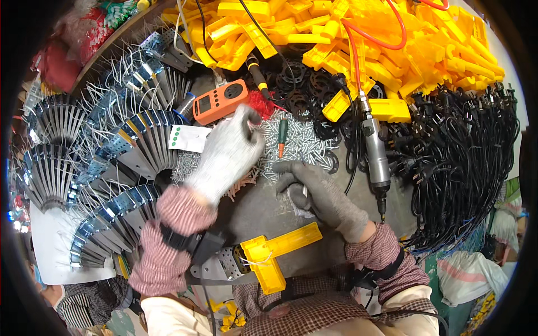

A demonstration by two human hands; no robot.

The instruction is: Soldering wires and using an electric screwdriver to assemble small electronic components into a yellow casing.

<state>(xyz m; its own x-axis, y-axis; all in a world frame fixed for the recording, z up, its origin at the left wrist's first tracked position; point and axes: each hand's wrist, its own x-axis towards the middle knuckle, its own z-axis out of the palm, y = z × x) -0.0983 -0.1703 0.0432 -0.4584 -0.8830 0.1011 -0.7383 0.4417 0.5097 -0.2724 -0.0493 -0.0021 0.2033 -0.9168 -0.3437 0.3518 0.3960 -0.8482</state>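
My left hand [232, 151], in a white glove, is over the heap of silver screws [300, 134], its fingers curled next to a red tangle of fibre [260, 105]. What those fingers hold, if anything, is hidden. My right hand [325, 196], in a grey glove, is above the grey table with its fingers bent together; a small pale piece shows between them, too small to name. Close in front of me lies a yellow plastic housing [263, 249] with a perforated metal plate [230, 263] and a white wire. A small green-and-orange screwdriver [282, 137] rests on the screws.
An orange meter [220, 102] stands behind my left hand. To the right hangs a silver power screwdriver [374, 151] on a red hose. Yellow housings [392, 50] are heaped at the back, black plug cords [459, 162] at right, and fanned metal plates with white wires [134, 145] at left.
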